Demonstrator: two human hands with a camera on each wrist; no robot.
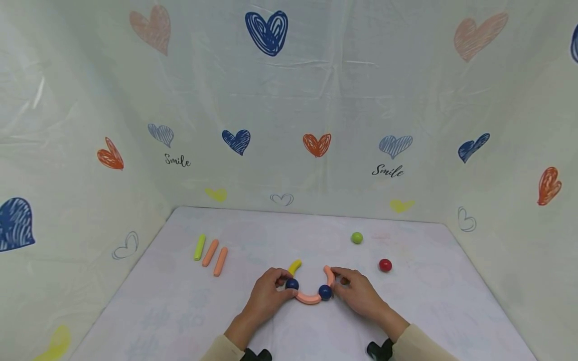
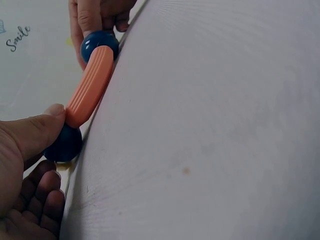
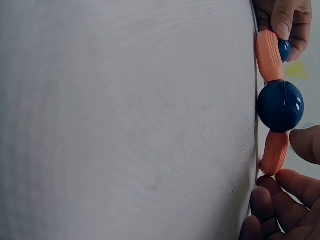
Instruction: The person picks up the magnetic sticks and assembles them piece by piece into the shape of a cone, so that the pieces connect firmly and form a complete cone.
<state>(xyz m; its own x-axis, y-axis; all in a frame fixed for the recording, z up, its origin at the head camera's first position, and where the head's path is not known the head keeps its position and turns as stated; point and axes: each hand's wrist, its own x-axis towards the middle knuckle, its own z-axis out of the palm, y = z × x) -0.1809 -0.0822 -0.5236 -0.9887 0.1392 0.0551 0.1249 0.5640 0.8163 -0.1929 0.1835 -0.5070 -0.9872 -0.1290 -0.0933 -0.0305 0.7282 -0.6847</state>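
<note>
Several toy pieces form a U on the table in the head view. At its bottom, a curved orange stick [image 1: 308,299] joins a left blue ball [image 1: 292,284] to a right blue ball [image 1: 325,292]. A curved yellow stick [image 1: 295,266] extends up from the left ball, and a second curved orange stick [image 1: 329,275] rises from the right one. My left hand [image 1: 267,293] pinches the left ball, its thumb beside the joint with the lower orange stick. My right hand [image 1: 359,296] holds the upright orange stick between thumb and fingers; its far end meets the forefinger in the right wrist view.
To the left on the white table [image 1: 158,301] lie a straight green stick [image 1: 199,247] and two straight orange sticks, one orange stick [image 1: 210,252] beside the other. A green ball [image 1: 357,237] and a red ball [image 1: 385,265] sit at the right. Heart-printed sheeting surrounds the table.
</note>
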